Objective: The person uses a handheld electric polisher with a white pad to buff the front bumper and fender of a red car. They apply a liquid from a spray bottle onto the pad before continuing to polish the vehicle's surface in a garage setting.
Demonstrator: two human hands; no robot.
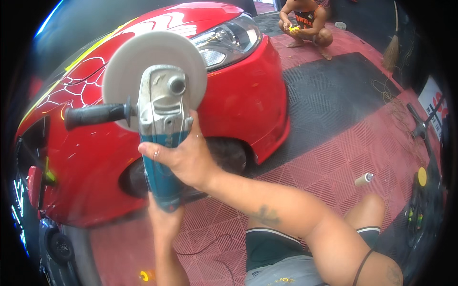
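Note:
A rotary polisher with a blue body (159,175) and bare metal gear head is held in both of my hands. My right hand (191,157) wraps around its body behind the gear head, thumb across the top. Lower down, my left hand (164,218) grips the rear end, its fingers mostly hidden. The black side handle (98,116) juts left, untouched. A round white polishing pad (123,78) faces the front of a red car (239,96), overlapping the hood and the headlight (230,41) edge. Whether the pad touches the paint I cannot tell.
A person (306,23) squats ahead, holding something yellow. A bottle (364,179) lies on the red floor tiles (322,157); a black cord (211,248) trails below me. A broom (391,53) leans at right, near tangled rope (390,100). An orange-yellow item (146,275) lies lower left.

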